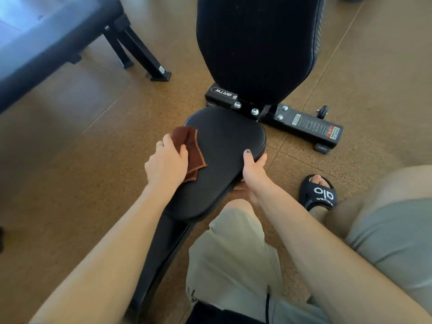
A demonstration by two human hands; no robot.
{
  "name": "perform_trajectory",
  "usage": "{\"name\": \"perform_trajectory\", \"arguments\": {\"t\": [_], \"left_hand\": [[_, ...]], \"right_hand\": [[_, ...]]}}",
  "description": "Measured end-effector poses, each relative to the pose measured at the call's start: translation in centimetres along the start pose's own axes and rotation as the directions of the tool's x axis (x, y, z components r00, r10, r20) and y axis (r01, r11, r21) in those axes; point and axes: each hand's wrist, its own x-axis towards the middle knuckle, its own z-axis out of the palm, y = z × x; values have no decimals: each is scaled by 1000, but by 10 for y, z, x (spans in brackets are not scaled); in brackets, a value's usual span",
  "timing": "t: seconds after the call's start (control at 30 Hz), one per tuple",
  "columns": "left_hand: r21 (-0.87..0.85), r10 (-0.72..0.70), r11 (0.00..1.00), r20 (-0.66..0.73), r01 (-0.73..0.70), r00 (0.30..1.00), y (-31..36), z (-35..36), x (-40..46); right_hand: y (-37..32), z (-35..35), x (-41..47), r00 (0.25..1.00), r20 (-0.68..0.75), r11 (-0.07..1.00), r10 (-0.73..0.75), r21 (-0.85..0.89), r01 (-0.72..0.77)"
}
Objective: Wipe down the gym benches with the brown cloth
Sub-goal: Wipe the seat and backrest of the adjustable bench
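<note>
Pressing brown cloth [190, 150] under left hand [167, 164] at seat pad [222, 160] left edge; right hand [253, 169] gripping right rim, thumb on top. Bare floor [93, 148] lying open leftward.

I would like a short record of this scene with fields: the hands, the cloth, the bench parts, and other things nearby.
left hand: presses the brown cloth onto the seat pad
right hand: grips the right edge of the seat pad, holds no cloth
backrest pad: black, beyond the seat
second bench: upper left, untouched
floor: brown
footwear: black slide sandal, right of the seat
</note>
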Motion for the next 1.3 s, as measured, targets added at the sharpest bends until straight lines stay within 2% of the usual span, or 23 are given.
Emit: {"name": "perform_trajectory", "arguments": {"t": [0.27, 0.4, 0.6, 0.67, 0.7, 0.77, 0.8, 0.93, 1.03, 1.17, 1.3], "left_hand": [[-39, -44, 998, -64, 41, 997, -36, 1, -88], [27, 13, 1000, -84, -10, 996, -26, 7, -61], [90, 164, 983, -60, -159, 985, 11, 19, -3], [83, 201, 977, -45, -196, 979, 20, 21, 1], [71, 224, 973, -39, -221, 974, 22, 21, -7], [77, 335, 940, -29, -332, 942, 25, 25, -39], [91, 391, 917, -24, -388, 920, 26, 28, -58], [148, 442, 887, 2, -437, 897, 39, 34, -79], [221, 490, 846, 36, -485, 871, 60, 39, -68], [307, 546, 787, 57, -535, 836, 107, 57, -43], [334, 514, 797, 64, -503, 856, 145, 65, -24]], "right_hand": [[16, 21, -13, 999, 37, 999, -10, -40, 12], [17, 23, -10, 1000, 13, 998, -15, -69, 16], [19, 22, -7, 1000, -9, 1000, -10, -9, 10], [20, 9, 0, 998, 65, 1000, -5, 1, 5], [19, 0, 3, 989, 146, 1000, 16, 6, -17], [14, -19, 8, 952, 303, 998, 50, 28, -61], [10, -27, 11, 949, 313, 997, 40, 57, -60], [-16, -55, 22, 997, 78, 984, 4, 179, -18], [-26, -69, 29, 1000, -11, 982, 10, 190, -7], [-41, -72, 40, 999, 37, 986, 25, 166, -31], [-62, -77, 45, 995, 97, 994, 35, 96, -45]]}}
